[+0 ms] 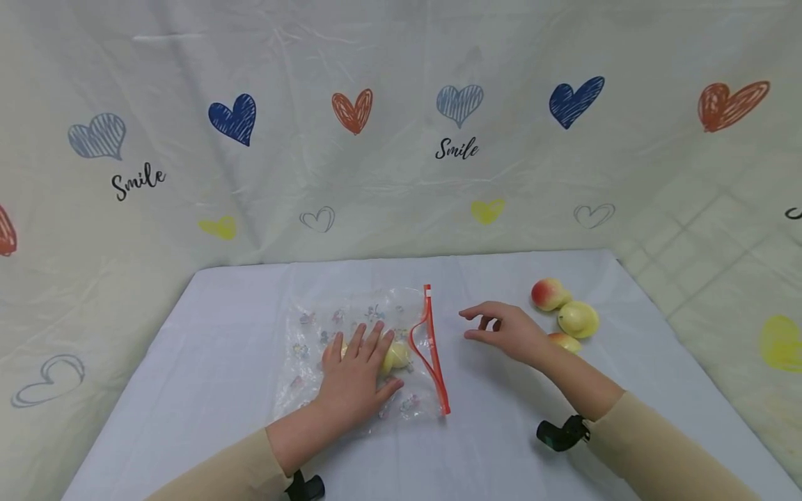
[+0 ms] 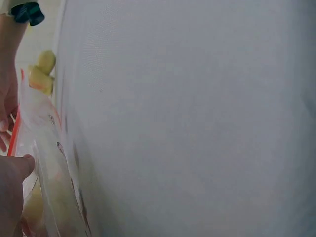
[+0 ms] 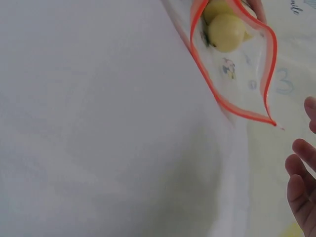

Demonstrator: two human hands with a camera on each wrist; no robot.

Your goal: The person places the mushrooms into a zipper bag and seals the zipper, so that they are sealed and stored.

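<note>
I've the left hand, fingers spread, flat on the clear bag, red mouth toward 3 o'clock; I'd press lightly so it gapes. Right hand half-curled, empty; loose fruit nearby, 2–3 o'clock.

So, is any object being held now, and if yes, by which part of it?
Nothing is gripped: the left hand rests spread on the clear bag, and the right hand holds nothing.

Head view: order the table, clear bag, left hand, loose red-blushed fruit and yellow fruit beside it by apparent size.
1. Table
2. Clear bag
3. Left hand
4. Red-blushed fruit and yellow fruit: too alike to rank
</note>
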